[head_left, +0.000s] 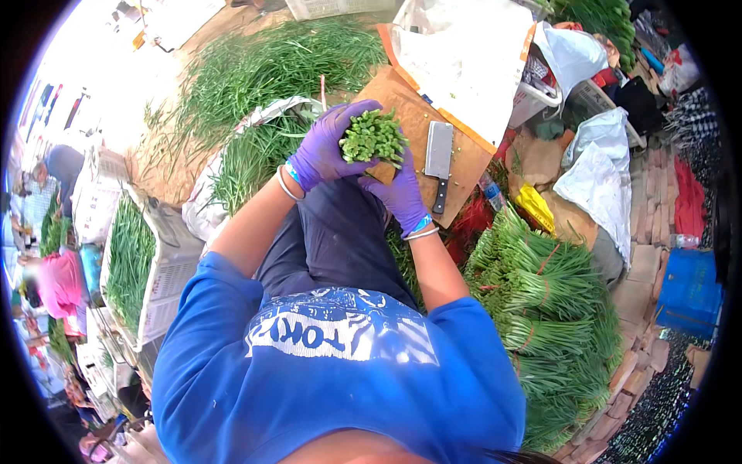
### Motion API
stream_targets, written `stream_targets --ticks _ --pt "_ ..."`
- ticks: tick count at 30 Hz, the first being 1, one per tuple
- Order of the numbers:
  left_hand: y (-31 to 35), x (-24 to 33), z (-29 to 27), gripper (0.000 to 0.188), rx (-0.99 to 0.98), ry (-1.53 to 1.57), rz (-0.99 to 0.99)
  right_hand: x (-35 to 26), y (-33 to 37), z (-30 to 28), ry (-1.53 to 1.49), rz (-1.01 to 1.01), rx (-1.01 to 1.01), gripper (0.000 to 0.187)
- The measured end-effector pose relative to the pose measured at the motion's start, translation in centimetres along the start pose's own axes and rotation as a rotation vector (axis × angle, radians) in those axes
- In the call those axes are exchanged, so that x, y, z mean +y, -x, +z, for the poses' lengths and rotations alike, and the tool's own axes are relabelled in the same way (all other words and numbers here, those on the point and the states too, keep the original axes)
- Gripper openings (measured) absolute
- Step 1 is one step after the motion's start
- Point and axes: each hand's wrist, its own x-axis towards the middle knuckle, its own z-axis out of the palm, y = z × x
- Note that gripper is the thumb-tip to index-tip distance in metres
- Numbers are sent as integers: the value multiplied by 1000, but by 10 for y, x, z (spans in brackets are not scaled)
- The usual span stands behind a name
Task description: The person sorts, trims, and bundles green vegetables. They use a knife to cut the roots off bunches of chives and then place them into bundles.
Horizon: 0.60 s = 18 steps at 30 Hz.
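Observation:
A bunch of garlic chives [374,138] is held up over my lap, its cut stalk ends turned toward me. My left hand [331,145], in a purple glove, is closed around the bunch's left side. My right hand [402,198], gloved the same way, grips its lower right side, with some fingers hidden. Just right of my hands, a cleaver [439,151] with a black handle lies on a wooden board [471,164]. Small green bits are scattered on that board.
Loose chives [270,69] are heaped ahead, with more in a lined sack [267,112]. Banded bunches [541,301] are stacked at right. A white sack [460,58] overlaps the board. A white crate [166,271] of greens stands left. Other people, including one in pink [62,282], are farther left.

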Motion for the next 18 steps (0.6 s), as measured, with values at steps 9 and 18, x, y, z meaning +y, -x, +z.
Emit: stream_targets --ticks 9,18 --pt "6 82 -48 75 -169 9 283 9 -12 -1 -110 -116 -259 62" --pt "-27 223 -92 64 -15 446 287 -56 29 -28 29 -123 46 63"
